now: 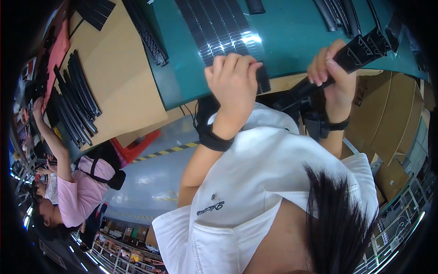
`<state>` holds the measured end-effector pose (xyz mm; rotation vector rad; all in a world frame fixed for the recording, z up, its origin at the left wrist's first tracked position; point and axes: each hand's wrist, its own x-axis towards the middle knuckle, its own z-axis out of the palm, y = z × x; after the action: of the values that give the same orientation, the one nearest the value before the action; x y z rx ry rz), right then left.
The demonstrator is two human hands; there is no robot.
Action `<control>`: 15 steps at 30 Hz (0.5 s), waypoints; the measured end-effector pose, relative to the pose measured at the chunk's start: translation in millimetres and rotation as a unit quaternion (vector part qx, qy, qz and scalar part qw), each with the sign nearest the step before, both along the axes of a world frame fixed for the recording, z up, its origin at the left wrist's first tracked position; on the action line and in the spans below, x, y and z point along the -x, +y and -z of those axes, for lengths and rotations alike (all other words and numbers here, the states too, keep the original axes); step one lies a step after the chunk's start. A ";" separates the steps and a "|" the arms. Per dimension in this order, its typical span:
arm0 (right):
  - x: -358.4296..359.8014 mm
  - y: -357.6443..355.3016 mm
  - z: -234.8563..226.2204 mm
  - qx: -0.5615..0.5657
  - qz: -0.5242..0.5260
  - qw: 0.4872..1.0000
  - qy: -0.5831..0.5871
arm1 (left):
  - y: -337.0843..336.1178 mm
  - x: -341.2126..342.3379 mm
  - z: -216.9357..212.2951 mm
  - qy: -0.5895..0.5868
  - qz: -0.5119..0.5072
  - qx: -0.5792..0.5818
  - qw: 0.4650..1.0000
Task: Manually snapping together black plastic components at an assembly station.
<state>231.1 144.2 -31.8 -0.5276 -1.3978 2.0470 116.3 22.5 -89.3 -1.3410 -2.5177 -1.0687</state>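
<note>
- The green work table (292, 32) fills the upper part of the view, and beside it on the left lies a big sheet of brown cardboard (114, 77).
- On the green table, near its front edge, a row of flat black ribbed strips (214, 23) lies side by side; they shine under the light.
- More curved black pieces (77, 100) lie in a bunch on the cardboard, well apart from the person's hands.
- A long black plastic part (346, 59) with open cells along its length is held in the air over the right end of the table; it is tilted, with its upper end toward the table's far right corner.
- The right hand (331, 75) is closed around this long part near its middle, with the fingers wrapped over it, so it grips the part firmly.
- The left hand (232, 82) is curled into a loose fist at the table's front edge, just over the near ends of the ribbed strips; its fingertips seem to pinch one strip, but it cannot be told for sure.
- A black band sits on each wrist.
- Another person in a pink shirt (84, 192) works at the far left.
</note>
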 end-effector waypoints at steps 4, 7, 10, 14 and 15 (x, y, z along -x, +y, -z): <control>6.5 -3.7 -0.7 0.020 -0.014 1.000 -0.014 | 3.7 -0.6 -0.5 0.023 -0.011 0.018 1.000; 12.1 -6.4 -2.6 0.056 -0.058 0.996 -0.049 | 5.0 1.3 -0.4 0.032 -0.007 0.017 0.999; 16.3 -10.1 -5.3 0.079 -0.085 0.992 -0.049 | 3.4 5.1 -4.4 0.022 0.004 0.008 1.000; 21.7 -12.7 -11.3 0.098 -0.129 0.986 -0.043 | -5.8 19.8 -31.3 -0.184 0.045 0.031 0.981; 22.4 -13.1 -14.2 0.102 -0.144 0.984 -0.041 | -6.7 28.4 -42.8 -0.299 0.078 0.010 0.951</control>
<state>208.7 131.1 -17.6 -0.5252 -1.3851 2.4435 87.9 15.8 -46.5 -1.4040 -2.8553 -1.7108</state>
